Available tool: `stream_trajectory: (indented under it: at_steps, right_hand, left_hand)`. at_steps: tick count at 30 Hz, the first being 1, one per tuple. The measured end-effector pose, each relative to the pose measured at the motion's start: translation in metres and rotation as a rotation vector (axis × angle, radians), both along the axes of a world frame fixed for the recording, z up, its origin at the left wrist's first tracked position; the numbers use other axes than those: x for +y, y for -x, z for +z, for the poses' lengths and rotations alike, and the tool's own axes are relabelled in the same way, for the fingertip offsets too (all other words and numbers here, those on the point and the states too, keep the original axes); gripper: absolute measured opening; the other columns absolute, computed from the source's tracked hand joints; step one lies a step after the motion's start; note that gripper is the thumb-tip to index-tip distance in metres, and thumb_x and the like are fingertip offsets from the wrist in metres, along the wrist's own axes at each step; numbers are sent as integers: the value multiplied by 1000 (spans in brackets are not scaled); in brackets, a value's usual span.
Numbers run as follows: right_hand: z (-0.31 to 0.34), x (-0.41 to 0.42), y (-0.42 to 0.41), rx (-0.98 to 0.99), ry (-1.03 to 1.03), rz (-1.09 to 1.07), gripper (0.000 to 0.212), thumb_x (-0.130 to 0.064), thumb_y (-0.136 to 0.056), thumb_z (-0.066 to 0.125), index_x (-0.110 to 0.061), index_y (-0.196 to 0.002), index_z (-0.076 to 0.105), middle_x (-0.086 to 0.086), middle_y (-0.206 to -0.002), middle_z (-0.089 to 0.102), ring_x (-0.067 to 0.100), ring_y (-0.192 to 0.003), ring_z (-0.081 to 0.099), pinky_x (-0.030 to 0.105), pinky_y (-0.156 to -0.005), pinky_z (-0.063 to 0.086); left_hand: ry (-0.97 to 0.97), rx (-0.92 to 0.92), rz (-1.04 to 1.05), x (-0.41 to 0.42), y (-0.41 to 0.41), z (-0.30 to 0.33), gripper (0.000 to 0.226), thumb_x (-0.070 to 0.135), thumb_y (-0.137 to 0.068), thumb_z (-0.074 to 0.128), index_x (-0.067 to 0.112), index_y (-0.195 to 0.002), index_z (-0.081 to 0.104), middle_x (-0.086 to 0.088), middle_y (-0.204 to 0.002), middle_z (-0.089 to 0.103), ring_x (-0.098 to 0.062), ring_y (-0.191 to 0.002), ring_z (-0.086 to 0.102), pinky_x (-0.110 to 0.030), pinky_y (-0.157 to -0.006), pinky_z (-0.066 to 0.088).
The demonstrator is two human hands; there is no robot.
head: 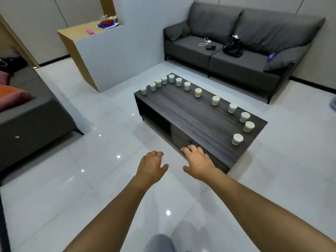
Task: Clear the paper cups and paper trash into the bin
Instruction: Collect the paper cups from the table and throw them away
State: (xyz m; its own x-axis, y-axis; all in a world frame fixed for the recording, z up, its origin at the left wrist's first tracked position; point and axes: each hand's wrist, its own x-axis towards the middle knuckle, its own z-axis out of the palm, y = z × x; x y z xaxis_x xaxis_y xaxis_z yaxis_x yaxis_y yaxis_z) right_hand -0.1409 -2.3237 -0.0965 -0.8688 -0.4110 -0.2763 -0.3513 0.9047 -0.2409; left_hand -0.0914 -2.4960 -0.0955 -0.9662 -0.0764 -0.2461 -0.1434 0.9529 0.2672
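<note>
Head view: both my arms reach forward over the pale tiled floor [76,179], and neither hand holds anything. My left hand [151,165] hangs palm down above the floor, at about nine o'clock from my right hand, its fingers loosely curved and slightly apart, the thumb pointing toward two o'clock; it touches nothing. My right hand [197,160] is spread wider, fingers apart and relaxed, the thumb swung out toward eight o'clock. Its fingertips [190,148] overlap the near edge of the dark wooden coffee table [181,110] beside the drawer front, but I cannot tell whether they touch the wood or hover just above it. The paper cups [198,92] all stand upright on the tabletop in a curving row along its far edges: five across the short end at eleven o'clock from my hands, the rest strung down the far long side, ending with the nearest cup [237,139] at about two o'clock from my right hand, near but apart from it. Behind the table stands a grey sofa [236,66] with a black bag [233,46] on its seat.
</note>
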Motion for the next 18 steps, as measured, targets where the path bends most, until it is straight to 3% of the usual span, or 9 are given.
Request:
stream_trajectory:
  at_steps: [18]
  right_hand:
    - [-10, -208, 352, -76, 17, 41, 67, -26, -90, 59, -21, -147, 24, 6, -144, 32, 28, -128, 34, 42, -100, 39]
  left_hand:
    - [4, -41, 64, -221, 349, -6, 52, 41, -95, 48, 13, -138, 41, -6, -137, 47, -24, -128, 40, -35, -108, 33]
